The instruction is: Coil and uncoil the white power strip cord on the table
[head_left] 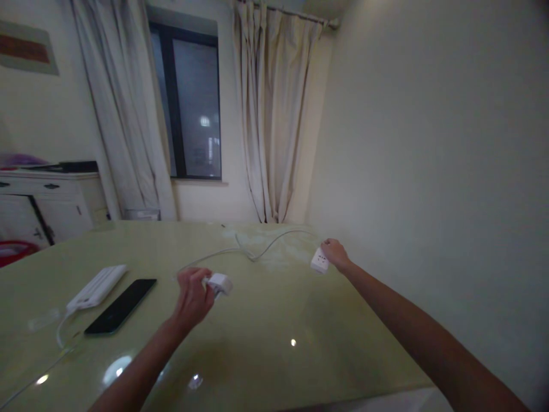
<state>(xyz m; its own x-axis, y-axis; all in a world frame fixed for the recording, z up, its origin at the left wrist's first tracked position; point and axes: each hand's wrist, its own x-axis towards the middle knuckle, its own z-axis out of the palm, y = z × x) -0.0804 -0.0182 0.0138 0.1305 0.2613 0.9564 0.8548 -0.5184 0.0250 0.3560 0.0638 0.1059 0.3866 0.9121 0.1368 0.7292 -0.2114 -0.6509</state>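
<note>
My left hand (195, 294) is closed around a small white charger plug (220, 282), held above the table's middle left. On the right, my right hand (335, 252) grips a white socket block (319, 261) whose outlet holes face me. A thin pale cable (253, 258) runs in a loose curve across the table between the two hands. The plug and the socket are well apart. To the left of my left hand lie a black phone (121, 306) and a white power bank (98, 287) with a white cord.
The glossy greenish table (266, 355) reflects several lights. A plain wall (420, 160) borders its right side. Behind it hang pale curtains (274, 103) beside a dark-framed window (195, 103). A white cabinet (64, 203) and a red basin (17, 252) stand at the far left.
</note>
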